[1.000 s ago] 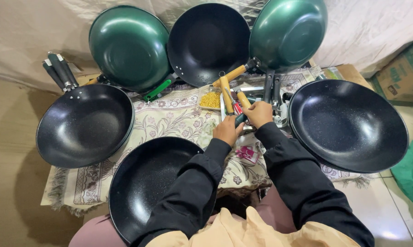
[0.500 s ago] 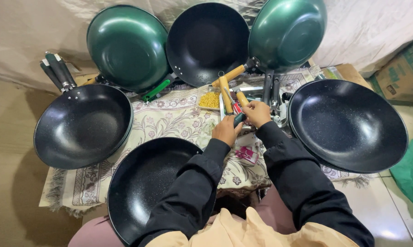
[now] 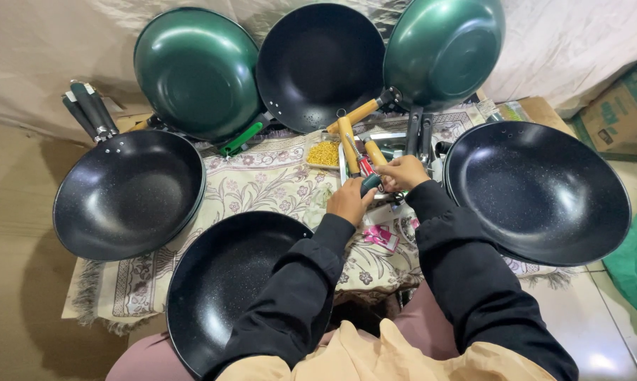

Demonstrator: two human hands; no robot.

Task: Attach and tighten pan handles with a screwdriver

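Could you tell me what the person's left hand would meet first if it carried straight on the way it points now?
Probably the wooden handles just beyond the left hand, then the small tray of yellow bits; depth is unclear.

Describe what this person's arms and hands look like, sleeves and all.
Both arms wear long black sleeves of a soft, slightly creased fabric, ending in snug cuffs at the wrists. The left hand and right hand are bare: no gloves, and no rings or watch can be made out.
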